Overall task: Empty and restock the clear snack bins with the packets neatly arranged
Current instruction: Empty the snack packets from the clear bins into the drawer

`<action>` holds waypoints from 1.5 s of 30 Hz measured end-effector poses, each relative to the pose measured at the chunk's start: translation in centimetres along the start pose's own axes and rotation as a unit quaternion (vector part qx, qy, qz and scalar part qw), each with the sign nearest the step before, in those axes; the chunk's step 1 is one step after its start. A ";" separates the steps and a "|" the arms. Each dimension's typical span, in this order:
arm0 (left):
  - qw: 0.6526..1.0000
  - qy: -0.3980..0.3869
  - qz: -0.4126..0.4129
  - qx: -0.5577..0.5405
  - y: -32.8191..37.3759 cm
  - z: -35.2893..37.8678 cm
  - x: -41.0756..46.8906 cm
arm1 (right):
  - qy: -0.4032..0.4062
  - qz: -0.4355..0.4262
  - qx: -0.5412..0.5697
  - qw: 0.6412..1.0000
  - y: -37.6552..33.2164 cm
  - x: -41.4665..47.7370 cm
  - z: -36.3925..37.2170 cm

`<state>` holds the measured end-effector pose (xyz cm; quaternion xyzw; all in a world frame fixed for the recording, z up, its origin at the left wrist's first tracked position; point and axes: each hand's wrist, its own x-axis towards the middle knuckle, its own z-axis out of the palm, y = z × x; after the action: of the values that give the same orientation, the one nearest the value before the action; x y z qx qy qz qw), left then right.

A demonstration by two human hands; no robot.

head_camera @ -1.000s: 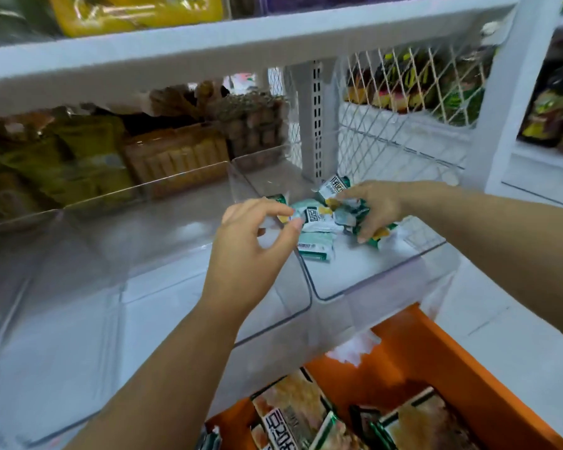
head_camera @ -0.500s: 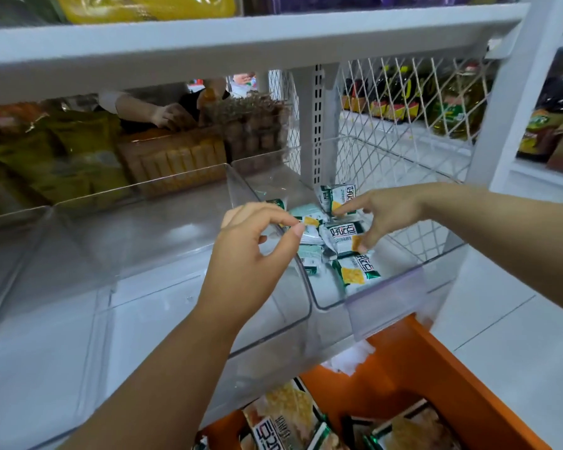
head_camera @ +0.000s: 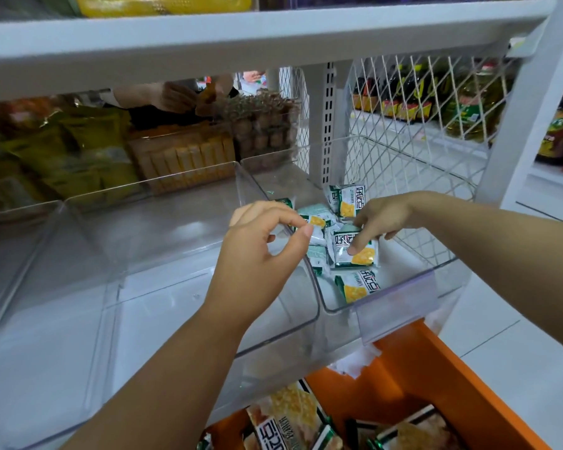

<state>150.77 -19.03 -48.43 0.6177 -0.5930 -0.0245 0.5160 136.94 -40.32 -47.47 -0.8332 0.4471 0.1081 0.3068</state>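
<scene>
Restocking: left hand (head_camera: 260,254) pinches the bin (head_camera: 338,309) rim, right hand (head_camera: 381,219), fingers straight, presses a packet (head_camera: 355,254); next, I'd square it neatly.

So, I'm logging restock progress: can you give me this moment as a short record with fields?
bin in use: rightmost clear plastic bin
contents: green-and-white snack packets, loosely scattered
right hand: forefinger presses one packet
left hand: fingertips at a packet's edge, grip unclear
below: orange crate holding larger packets
</scene>
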 end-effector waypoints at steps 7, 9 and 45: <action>1.000 -0.003 -0.004 0.000 0.2 -0.1 0.0 | 0.055 -0.052 0.028 0.997 -0.2 -2.4 -0.6; 1.000 -0.003 -0.005 0.001 0.3 -0.1 0.0 | 0.092 -0.087 0.053 0.991 -0.6 -4.1 -1.5; 0.990 -0.079 -0.029 0.116 4.9 -6.1 -5.9 | 0.334 -0.237 0.056 0.911 -4.4 -21.8 3.7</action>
<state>149.42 -9.68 -45.75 0.6866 -0.6121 -0.0193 0.3918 128.27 -21.48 -38.62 -0.8835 0.3186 -0.2776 0.2023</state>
